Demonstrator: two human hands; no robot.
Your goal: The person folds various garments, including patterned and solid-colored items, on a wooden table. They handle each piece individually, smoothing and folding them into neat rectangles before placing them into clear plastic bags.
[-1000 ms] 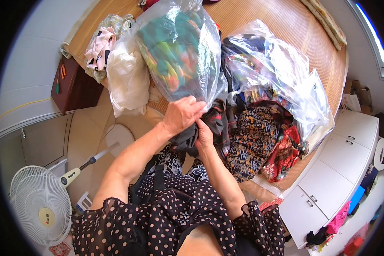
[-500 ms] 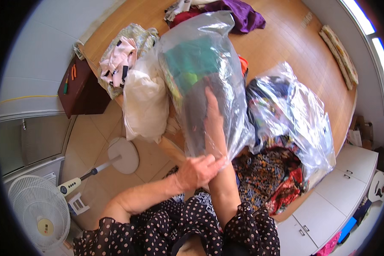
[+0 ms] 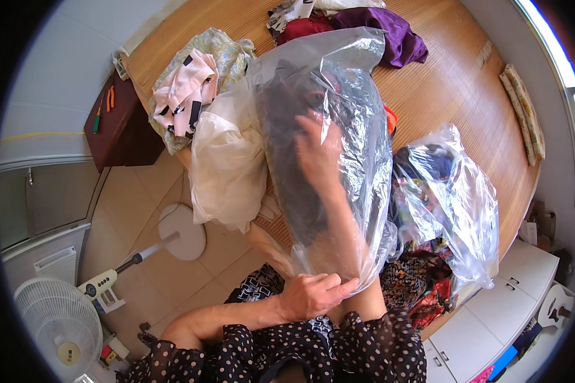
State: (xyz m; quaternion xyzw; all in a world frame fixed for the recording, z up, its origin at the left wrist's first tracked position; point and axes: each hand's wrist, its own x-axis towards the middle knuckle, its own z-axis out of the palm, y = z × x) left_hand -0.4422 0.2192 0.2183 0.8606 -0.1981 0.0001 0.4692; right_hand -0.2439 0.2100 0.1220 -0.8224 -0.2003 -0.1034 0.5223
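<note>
Both hands worked one clear bag [image 3: 338, 127]: my left hand [image 3: 310, 295] pinched its mouth steady, while my right hand [image 3: 318, 153], fingers spread inside, pressed dark clothes [image 3: 287, 115] deeper.

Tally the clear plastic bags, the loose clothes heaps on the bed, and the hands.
Clear bags: 2, the near bag with the right hand inside it and the left hand at its mouth, and the right bag.
Clothes heaps: 3, pale heap, purple heap, patterned heap.
Hands: 2.
Total: 7.

A white standing fan [image 3: 61, 322] stands near a dark wooden cabinet [image 3: 118, 124].
</note>
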